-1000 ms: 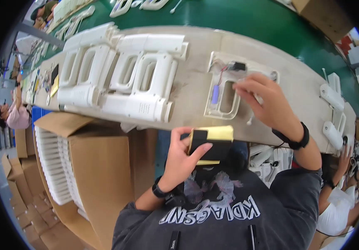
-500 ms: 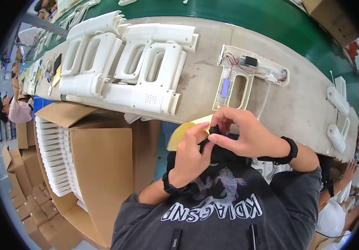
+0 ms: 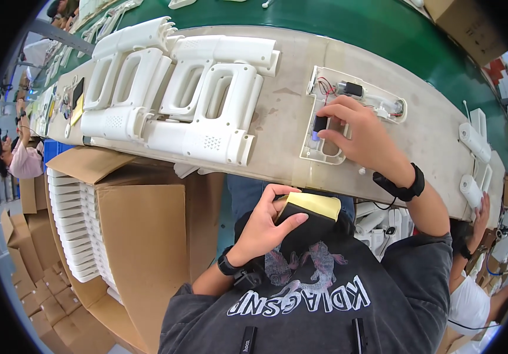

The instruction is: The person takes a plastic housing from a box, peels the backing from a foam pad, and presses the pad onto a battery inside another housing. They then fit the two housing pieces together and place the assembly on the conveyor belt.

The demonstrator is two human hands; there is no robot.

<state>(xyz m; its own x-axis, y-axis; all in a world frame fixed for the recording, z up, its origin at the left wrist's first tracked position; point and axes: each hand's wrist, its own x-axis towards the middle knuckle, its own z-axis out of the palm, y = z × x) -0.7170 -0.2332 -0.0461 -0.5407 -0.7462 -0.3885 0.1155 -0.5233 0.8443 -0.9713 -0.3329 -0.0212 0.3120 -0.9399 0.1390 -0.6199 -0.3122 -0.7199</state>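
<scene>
Nearest the body, a black-and-yellow sheet stack (image 3: 318,207) is gripped in the left hand (image 3: 266,225). Farther forward and to the right, 1 small black pad (image 3: 320,124) is held between the thumb and fingers of the right hand (image 3: 361,128), at the purple cell (image 3: 315,136); full contact cannot be told. The cell's long axis is pointed roughly away from the body, and the right hand is nearer. The cell is seated in an open white half-shell (image 3: 308,152), laid on the beige tabletop (image 3: 289,65). White casings (image 3: 177,138) are stacked leftward; beyond, a green surface (image 3: 372,29) is seen.
</scene>
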